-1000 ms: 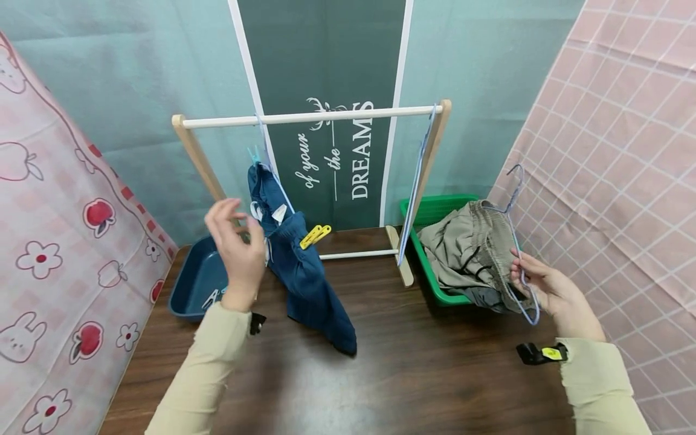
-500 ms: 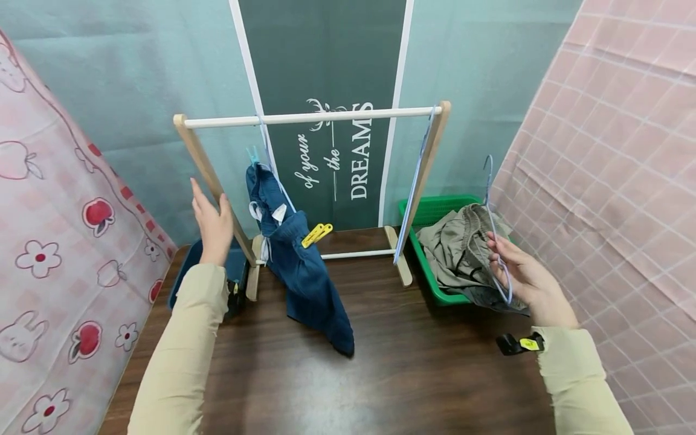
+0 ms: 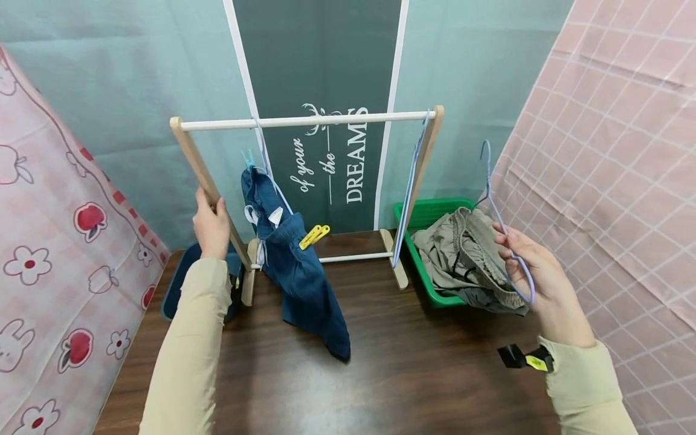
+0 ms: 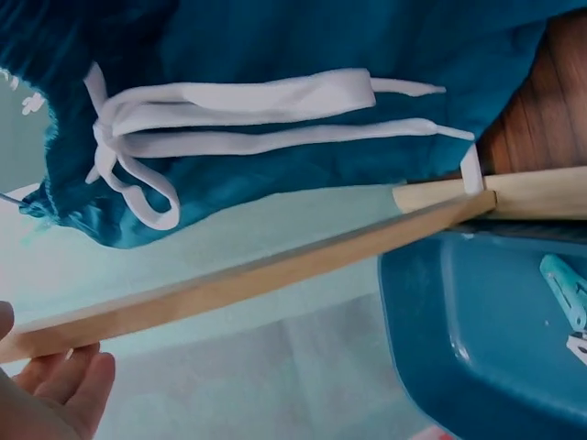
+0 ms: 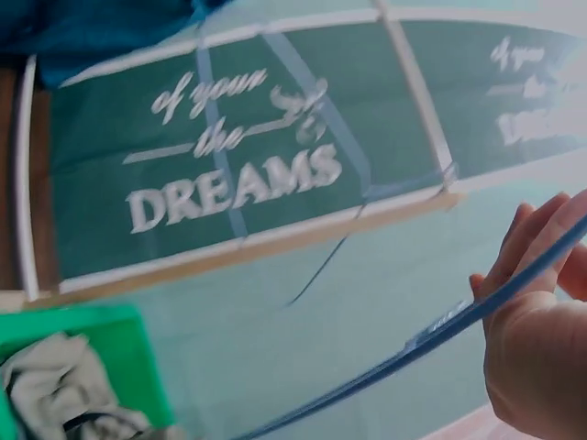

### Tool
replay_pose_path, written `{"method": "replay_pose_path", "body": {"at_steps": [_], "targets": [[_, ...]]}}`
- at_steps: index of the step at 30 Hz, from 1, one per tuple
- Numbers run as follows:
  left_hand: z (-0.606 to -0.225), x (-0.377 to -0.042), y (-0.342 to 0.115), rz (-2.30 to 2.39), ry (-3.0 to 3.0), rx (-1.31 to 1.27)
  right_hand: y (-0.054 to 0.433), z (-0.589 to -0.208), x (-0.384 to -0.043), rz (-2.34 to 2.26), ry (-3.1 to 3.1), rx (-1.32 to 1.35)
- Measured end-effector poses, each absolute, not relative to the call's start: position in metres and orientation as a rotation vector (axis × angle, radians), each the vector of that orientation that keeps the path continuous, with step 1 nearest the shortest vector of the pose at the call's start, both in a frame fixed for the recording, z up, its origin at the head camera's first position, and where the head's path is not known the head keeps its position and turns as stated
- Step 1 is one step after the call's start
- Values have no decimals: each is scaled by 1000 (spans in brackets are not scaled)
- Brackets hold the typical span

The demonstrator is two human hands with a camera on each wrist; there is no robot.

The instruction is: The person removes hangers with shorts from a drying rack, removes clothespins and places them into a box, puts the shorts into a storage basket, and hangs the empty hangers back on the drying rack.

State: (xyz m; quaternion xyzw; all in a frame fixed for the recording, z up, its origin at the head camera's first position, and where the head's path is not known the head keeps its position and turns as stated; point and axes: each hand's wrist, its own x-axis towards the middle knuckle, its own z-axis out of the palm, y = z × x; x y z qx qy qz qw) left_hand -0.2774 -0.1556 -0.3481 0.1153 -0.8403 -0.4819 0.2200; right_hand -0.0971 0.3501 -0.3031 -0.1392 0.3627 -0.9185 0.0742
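Frame right: your right hand (image 3: 535, 272) is holding the hanger (image 3: 496, 211), hook uppermost; frame left: left hand (image 3: 212, 231) gripping post (image 3: 196, 163)

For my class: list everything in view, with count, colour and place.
Table: one, brown, underneath.
Rack: one, white and tan, on table.
Trousers: one pair, blue, on rack.
Clipped pegs: two, yellow and light blue, on trousers.
Held hanger: one, bluish, right.
Other hangers: at least two, bluish, on rack.
Basin: one, blue, left.
Loose pegs: at least two, turquoise and white, in basin.
Basket: one, green, right.
Clothes: count unclear, greyish, in basket.
Cloths: three, teal-green behind, pink both sides.
Straps: two, black, wrists.
Sleeves: two, cream, arms.
Left hand: one, bare, gripping rack.
Right hand: one, bare, holding hanger.
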Motion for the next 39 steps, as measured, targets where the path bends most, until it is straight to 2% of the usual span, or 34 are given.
{"method": "replay_pose_path", "body": {"at_steps": [8, 24, 36, 39], "targets": [[-349, -281, -156, -1150, -2357, 338, 334, -287, -65, -2883, 997, -514], [-350, -286, -158, -1155, -2355, 316, 307, -268, -7, -2807, 1141, -1009], [-350, -283, -158, -1177, -2372, 334, 342, -316, 11, -2658, 1287, -1169], [-350, -282, -158, -1177, -2383, 331, 328, -310, 6, -2633, 1402, -1122]]}}
